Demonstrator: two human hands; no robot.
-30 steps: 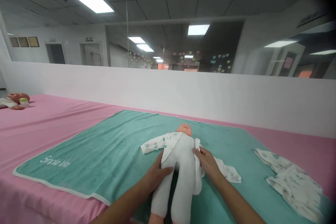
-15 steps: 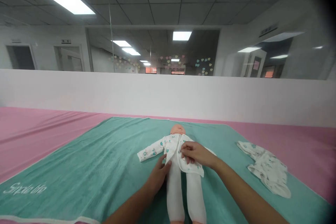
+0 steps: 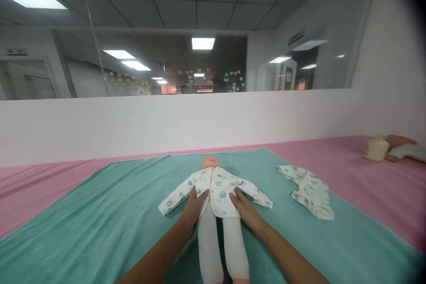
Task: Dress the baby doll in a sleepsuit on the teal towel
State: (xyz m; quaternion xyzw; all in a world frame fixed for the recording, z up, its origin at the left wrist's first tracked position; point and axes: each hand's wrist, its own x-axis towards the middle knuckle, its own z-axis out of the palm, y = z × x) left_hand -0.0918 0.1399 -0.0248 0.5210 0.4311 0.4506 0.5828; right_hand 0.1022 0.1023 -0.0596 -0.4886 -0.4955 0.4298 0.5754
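A baby doll point(image 3: 219, 226) lies on its back on a teal towel point(image 3: 100, 222), head away from me, with white cloth legs. A patterned white baby top point(image 3: 218, 188) is closed over its chest, both sleeves spread out. My left hand point(image 3: 195, 206) lies flat on the left side of the top at the doll's waist, fingers stretched out. My right hand point(image 3: 244, 208) rests flat on the right side of the top, fingers extended too. Neither hand grips anything.
A crumpled patterned garment point(image 3: 311, 191) lies on the towel's right part. The pink sheet point(image 3: 366, 182) covers the long table. At far right sit a cream bottle point(image 3: 376, 149) and another doll point(image 3: 404, 148). A white partition wall point(image 3: 166, 120) runs behind.
The right flap of the top was pulled across the doll's chest and now lies closed. Both hands moved to rest flat on the sides. My view swung to the right.
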